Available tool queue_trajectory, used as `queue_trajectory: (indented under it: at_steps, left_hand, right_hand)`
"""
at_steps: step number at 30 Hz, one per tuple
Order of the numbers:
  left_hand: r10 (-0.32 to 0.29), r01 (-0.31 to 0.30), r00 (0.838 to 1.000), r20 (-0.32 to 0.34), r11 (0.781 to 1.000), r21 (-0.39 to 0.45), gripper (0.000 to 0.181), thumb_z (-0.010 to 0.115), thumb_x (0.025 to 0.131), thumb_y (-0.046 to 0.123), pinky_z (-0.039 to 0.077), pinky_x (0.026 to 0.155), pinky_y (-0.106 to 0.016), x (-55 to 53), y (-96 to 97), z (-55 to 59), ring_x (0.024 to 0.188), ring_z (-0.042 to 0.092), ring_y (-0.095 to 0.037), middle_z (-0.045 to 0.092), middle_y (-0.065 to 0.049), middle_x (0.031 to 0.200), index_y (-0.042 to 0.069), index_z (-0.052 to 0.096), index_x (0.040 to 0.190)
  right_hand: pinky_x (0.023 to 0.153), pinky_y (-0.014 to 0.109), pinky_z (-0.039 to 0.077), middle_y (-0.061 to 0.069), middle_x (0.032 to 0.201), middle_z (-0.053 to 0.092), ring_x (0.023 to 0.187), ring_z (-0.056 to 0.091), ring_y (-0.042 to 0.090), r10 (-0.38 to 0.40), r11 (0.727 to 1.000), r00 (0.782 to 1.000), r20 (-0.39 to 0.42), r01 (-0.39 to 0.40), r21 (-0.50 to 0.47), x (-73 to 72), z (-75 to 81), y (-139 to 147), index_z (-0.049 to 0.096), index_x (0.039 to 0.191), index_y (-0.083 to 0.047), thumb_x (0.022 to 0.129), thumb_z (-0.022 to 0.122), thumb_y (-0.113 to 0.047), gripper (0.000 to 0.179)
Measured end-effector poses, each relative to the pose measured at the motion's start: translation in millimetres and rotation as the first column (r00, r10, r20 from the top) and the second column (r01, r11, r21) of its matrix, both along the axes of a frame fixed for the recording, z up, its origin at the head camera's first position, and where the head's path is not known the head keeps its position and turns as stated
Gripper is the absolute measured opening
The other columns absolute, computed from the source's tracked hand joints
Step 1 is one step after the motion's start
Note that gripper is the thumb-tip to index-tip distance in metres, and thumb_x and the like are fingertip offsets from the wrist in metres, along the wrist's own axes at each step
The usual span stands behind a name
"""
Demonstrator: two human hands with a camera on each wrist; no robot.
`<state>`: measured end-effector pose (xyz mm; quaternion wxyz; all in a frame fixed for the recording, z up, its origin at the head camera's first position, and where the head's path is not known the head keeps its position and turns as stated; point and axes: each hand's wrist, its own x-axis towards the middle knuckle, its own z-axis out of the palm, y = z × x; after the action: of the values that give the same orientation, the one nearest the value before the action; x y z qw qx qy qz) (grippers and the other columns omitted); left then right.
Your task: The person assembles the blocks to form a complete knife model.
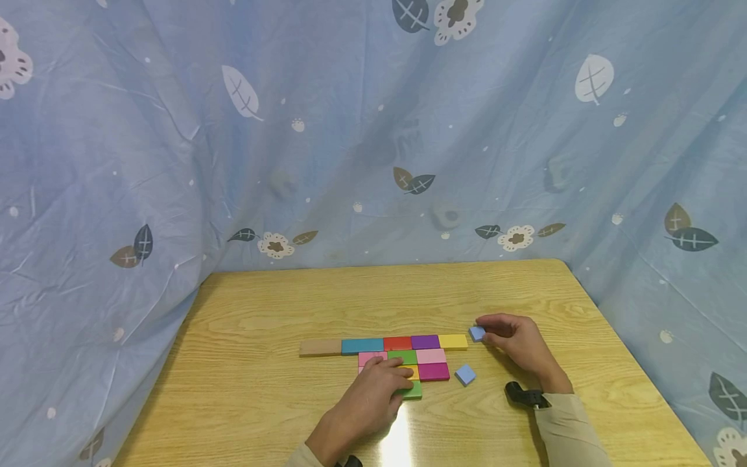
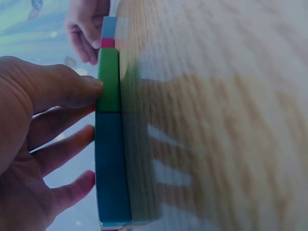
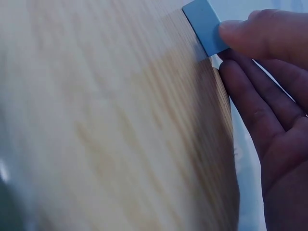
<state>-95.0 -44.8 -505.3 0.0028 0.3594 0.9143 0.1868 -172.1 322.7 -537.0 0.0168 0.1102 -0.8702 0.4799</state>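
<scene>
My right hand [image 1: 521,344] pinches a small light blue square block [image 3: 206,26] between thumb and fingers, just past the right end of the back row. My left hand [image 1: 373,392] rests with spread fingers over the flat coloured blocks laid in rows. In the left wrist view its thumb touches a green block [image 2: 109,79], beside a long dark blue block [image 2: 113,168]. The back row runs tan [image 1: 320,347], teal [image 1: 362,346], red, purple, then a yellow block [image 1: 453,342]. Shorter rows with pink, green and a magenta block [image 1: 434,371] lie nearer me, partly hidden by the left hand.
A second light blue square block [image 1: 465,374] lies turned at an angle, right of the magenta one. The wooden table [image 1: 245,408] ends at a patterned blue curtain [image 1: 327,155] at the back and sides. Black wrist gear [image 1: 527,395] sits at the right wrist.
</scene>
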Motion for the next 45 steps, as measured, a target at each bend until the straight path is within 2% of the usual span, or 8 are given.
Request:
queue_trajectory:
  at_steps: [9,18,25,33,45]
  left_hand:
    - [-0.008,0.008,1.0,0.006,1.0,-0.008,0.027,0.072,0.101,0.008,0.049,0.123,-0.056,-0.2,0.6,0.2,0.142,0.065,-0.022,0.078,0.007,0.136,0.021,0.086,0.119]
    - [-0.009,0.009,1.0,-0.002,1.0,-0.02,0.026,0.072,0.102,0.01,0.049,0.123,-0.056,-0.7,0.7,0.7,0.143,0.065,-0.022,0.077,0.007,0.137,0.022,0.086,0.12]
    - [-0.009,0.008,1.0,-0.012,1.0,-0.021,0.025,0.072,0.102,0.011,0.05,0.122,-0.056,-0.8,0.8,1.2,0.142,0.065,-0.022,0.078,0.007,0.136,0.021,0.086,0.12]
    - [-0.005,0.005,1.0,0.006,1.0,-0.013,0.025,0.071,0.102,0.011,0.048,0.124,-0.056,-0.9,-0.1,1.3,0.143,0.065,-0.022,0.078,0.007,0.136,0.021,0.086,0.12]
    - [-0.003,0.004,1.0,0.029,1.0,-0.005,0.026,0.071,0.102,0.01,0.047,0.124,-0.057,0.4,-0.9,3.8,0.144,0.064,-0.022,0.077,0.007,0.137,0.021,0.085,0.121]
  right_hand:
    - [0.089,0.011,0.06,0.012,0.123,0.082,0.108,0.077,0.005,-0.056,0.998,0.997,-0.059,0.055,-0.017,9.6,1.8,-3,0.082,0.126,-0.011,0.099,0.083,-0.014,0.027]
    - [0.088,0.01,0.06,0.012,0.122,0.082,0.107,0.079,0.008,-0.114,0.993,0.99,-0.081,0.111,-0.044,30.0,11.7,-8,0.081,0.127,-0.01,0.1,0.082,-0.013,0.027]
    - [0.088,0.008,0.059,0.011,0.123,0.082,0.106,0.075,-0.002,-0.16,0.987,0.984,-0.074,0.157,-0.044,46.1,19.8,-15,0.081,0.127,-0.011,0.1,0.082,-0.014,0.027]
    - [0.089,0.011,0.061,0.018,0.121,0.081,0.105,0.074,-0.008,-0.156,0.984,0.981,-0.113,0.145,-0.1,53.8,20.6,-20,0.081,0.124,-0.005,0.1,0.08,-0.006,0.025]
    - [0.089,0.01,0.061,0.015,0.118,0.083,0.106,0.074,-0.007,-0.134,0.99,0.974,-0.184,0.122,-0.075,59.4,35.4,-24,0.082,0.123,-0.007,0.099,0.08,-0.003,0.025]
